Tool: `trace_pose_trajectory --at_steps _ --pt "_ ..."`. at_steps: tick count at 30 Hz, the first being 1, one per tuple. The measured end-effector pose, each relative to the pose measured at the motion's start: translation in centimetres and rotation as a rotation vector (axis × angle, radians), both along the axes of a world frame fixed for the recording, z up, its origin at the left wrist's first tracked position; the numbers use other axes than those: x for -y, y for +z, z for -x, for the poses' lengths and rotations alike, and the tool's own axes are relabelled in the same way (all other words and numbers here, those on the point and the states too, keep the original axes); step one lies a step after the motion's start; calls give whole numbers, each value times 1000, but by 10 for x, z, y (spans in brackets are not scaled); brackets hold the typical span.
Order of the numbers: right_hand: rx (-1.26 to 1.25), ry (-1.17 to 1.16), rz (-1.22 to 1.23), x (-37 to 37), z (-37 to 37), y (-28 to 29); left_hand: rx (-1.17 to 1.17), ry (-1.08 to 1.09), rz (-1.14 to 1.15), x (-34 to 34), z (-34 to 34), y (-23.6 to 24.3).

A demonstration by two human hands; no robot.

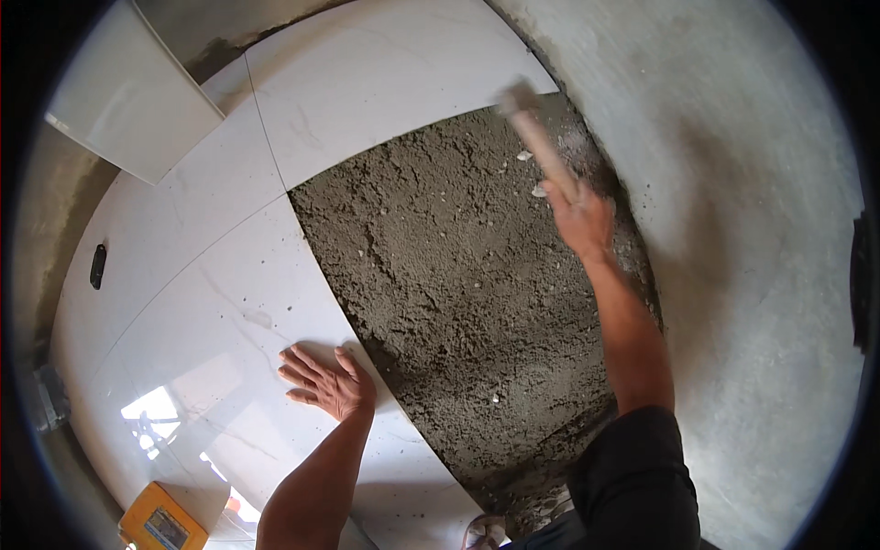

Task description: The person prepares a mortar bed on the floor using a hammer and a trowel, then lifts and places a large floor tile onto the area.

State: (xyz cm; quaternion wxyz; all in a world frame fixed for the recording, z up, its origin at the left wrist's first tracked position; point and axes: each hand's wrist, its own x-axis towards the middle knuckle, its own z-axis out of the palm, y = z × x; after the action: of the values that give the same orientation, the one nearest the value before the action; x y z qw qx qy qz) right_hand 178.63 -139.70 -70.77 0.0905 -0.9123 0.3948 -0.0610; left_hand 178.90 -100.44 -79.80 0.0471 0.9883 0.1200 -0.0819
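Note:
My right hand point(584, 223) is closed round the wooden handle of a mallet point(548, 151), whose head is smeared by motion. The mallet head is over the far right corner of a mortar bed point(467, 284), by the edge of the laid tile beyond it. Grey and lumpy, the mortar carries a few pale chips on its surface. Flat on a glossy white floor tile point(247, 321), left of the mortar, rests my left hand point(328, 380) with its fingers spread and nothing in it.
A rough grey wall point(752, 183) borders the mortar on the right. More white tile point(367, 73) lies beyond it. A white panel point(137, 101) stands at the far left. A small black object point(98, 267) and a yellow-orange box point(163, 521) are on the left side.

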Motion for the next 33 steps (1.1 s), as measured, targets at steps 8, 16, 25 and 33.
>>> trace_pose_trajectory --at_steps 8,16,25,33 --pt "-185 -70 -51 88 30 0 -8 -14 38 5 0 2" --pt "121 347 38 -34 -9 10 -11 16 1 -5 2 2" --pt "-111 -389 64 71 11 -34 14 -23 56 15 -1 -1" --pt "-59 344 26 -14 -10 21 -51 19 -11 -4 0 1"
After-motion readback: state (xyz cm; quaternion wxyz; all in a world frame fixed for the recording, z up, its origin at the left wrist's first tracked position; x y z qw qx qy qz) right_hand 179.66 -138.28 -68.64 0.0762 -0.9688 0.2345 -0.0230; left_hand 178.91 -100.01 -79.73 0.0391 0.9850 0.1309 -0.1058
